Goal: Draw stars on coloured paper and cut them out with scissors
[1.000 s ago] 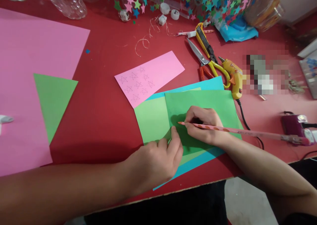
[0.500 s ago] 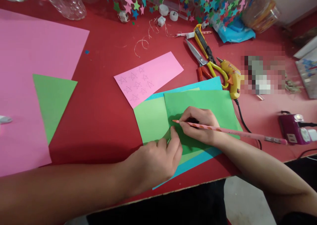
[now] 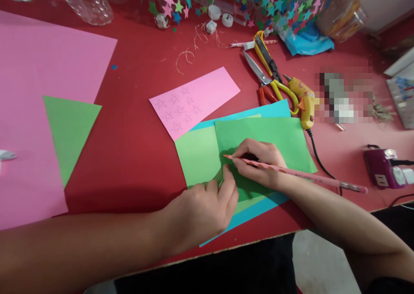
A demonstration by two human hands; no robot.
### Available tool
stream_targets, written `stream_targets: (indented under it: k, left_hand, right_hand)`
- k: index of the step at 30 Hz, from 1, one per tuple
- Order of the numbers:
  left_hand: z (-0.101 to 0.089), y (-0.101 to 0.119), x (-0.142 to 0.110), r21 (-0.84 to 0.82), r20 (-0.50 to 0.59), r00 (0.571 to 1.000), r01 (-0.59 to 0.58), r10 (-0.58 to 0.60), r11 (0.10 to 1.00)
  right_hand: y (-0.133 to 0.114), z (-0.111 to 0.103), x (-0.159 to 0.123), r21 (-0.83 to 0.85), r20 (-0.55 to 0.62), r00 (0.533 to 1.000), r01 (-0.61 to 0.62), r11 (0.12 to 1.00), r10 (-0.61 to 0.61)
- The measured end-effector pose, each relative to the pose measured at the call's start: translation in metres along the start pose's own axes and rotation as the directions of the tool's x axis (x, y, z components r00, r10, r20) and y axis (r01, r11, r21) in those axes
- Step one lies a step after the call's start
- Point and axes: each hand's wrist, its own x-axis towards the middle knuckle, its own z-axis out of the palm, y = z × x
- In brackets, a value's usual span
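Note:
My right hand (image 3: 258,162) is closed around a pink pencil (image 3: 297,172). The pencil's tip is at the left edge of a dark green sheet of paper (image 3: 258,130). My left hand (image 3: 210,203) rests on that sheet's lower left side with its fingers curled, the index fingertip on the edge close below the pencil tip; its thumb is hidden. Beneath the dark green sheet are a light green sheet (image 3: 197,151) and a blue sheet (image 3: 249,218). Touching their upper left corner is a pink paper strip (image 3: 207,93) with several pencilled stars.
Scissors (image 3: 257,69), a yellow cutter (image 3: 265,54) and a yellow glue gun (image 3: 302,97) lie beyond the sheets. A purple power adapter (image 3: 384,169) is at the right. Large pink paper (image 3: 29,69) with a green triangle (image 3: 71,134) covers the left. Clear bottles (image 3: 84,2) stand behind.
The pencil tip has shifted slightly left and up, and its eraser end has swung left and a little down. My left hand has stayed in place.

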Motion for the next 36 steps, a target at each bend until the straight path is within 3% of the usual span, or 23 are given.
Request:
stream_targets:
  k: [8, 18, 30, 36]
  left_hand:
    - [0.0008, -0.0016, 0.001, -0.001, 0.009, 1.0, -0.017, 0.017, 1.0]
    - [0.0001, -0.0016, 0.0009, -0.002, -0.038, 0.999, 0.0, 0.0, 1.0]
    - [0.0015, -0.0006, -0.0006, 0.009, -0.023, 1.0, -0.007, 0.007, 1.0]
    - [0.0028, 0.001, -0.0022, 0.002, -0.003, 1.0, -0.001, 0.001, 1.0]
  right_hand:
    - [-0.0027, 0.0011, -0.0011, -0.02, -0.054, 0.992, -0.116, 0.993, 0.115]
    - [-0.0018, 0.002, -0.0008, -0.019, -0.145, 0.984, -0.104, 0.994, 0.101]
    - [0.0022, -0.0013, -0.0029, 0.088, -0.11, 0.981, -0.148, 0.985, 0.157]
    - [0.0011, -0.001, -0.0027, 0.034, -0.125, 0.979, -0.157, 0.987, 0.16]
